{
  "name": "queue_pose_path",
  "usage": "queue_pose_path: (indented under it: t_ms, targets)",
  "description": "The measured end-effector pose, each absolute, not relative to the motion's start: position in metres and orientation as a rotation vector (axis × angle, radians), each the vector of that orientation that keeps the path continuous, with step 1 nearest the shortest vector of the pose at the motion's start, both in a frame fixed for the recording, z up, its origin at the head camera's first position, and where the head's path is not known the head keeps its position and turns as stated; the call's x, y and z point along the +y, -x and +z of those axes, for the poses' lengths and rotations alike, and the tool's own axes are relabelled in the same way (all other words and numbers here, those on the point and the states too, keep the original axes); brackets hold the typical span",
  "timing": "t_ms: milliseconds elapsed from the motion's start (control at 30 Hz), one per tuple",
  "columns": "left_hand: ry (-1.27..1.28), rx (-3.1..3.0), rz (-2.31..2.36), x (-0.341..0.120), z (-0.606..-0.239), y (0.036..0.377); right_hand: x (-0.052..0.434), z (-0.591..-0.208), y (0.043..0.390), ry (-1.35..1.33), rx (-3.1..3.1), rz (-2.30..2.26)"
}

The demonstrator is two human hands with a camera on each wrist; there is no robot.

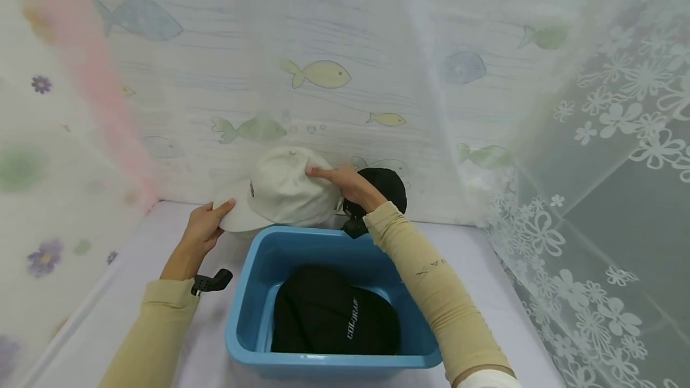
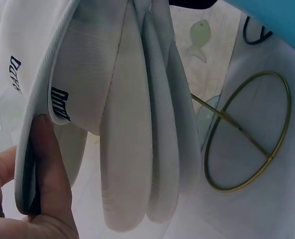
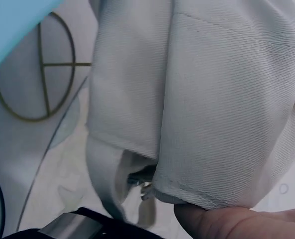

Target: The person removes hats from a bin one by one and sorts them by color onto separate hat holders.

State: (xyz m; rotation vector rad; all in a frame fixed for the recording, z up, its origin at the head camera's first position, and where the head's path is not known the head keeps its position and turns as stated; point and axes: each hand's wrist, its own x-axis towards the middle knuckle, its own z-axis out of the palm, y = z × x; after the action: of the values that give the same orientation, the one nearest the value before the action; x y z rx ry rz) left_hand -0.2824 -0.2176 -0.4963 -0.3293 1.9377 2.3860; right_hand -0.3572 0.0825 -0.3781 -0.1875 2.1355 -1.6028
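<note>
Left hand (image 1: 202, 226) fingers pinch the white cap (image 1: 283, 187) brim; right hand (image 1: 347, 183) fingers grip its crown.

A cream-white cotton baseball cap (image 1: 280, 191) with small black lettering on its side is held at the far edge of a bright blue plastic tub (image 1: 253, 316). Inside the tub lies a black cap (image 1: 329, 313) with white lettering. Both sleeves (image 1: 431, 280) are pale beige. Behind, a sheer white curtain (image 1: 323, 47) carries yellow, green and blue fish; the right-hand curtain (image 1: 620, 136) shows white flowers. The table cover (image 1: 135, 292) is pale lilac.
</note>
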Motion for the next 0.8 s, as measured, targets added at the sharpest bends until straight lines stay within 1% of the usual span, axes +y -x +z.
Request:
queue_pose_path:
  t_ms: [300,467,800]
  targets:
    - [0.351,2.118,2.351,-0.217,-0.499,0.298,0.083,-0.384,0.359,0.128,2.174,-1.563]
    - [0.335,2.124,2.365,-0.215,-0.505,0.301,0.083,-0.389,0.357,0.122,2.181,-1.569]
    - [0.235,2.280,2.249,-0.220,-0.525,0.294,0.085,-0.390,0.344,0.315,2.152,-1.445]
